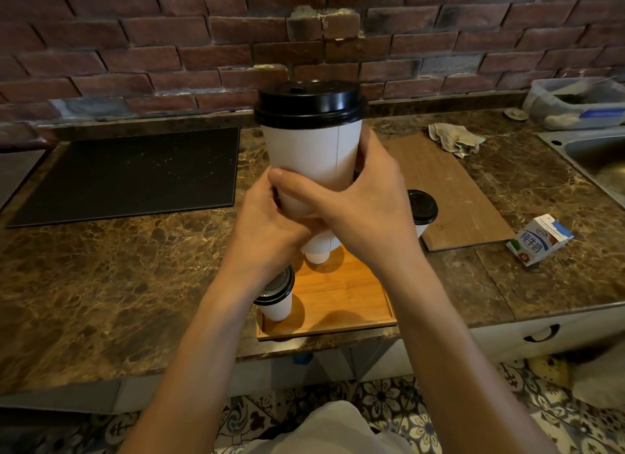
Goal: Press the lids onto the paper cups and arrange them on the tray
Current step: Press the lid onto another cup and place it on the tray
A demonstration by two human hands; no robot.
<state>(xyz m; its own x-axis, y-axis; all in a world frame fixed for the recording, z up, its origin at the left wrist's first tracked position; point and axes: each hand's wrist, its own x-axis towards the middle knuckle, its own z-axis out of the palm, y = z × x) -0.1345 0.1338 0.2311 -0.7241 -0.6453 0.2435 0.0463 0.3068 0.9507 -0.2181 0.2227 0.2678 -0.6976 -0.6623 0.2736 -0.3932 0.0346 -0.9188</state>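
Up above the tray (341, 304), left hand (267, 230) and right hand (365, 210) both clasp 1 lidded cup (309, 149)

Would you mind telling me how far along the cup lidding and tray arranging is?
Done: one lidded cup stands on the wooden tray. In hand: the left hand and right hand hold a white cup, black lid on, above the tray. Left: place it; another lidded cup is off the tray, right.
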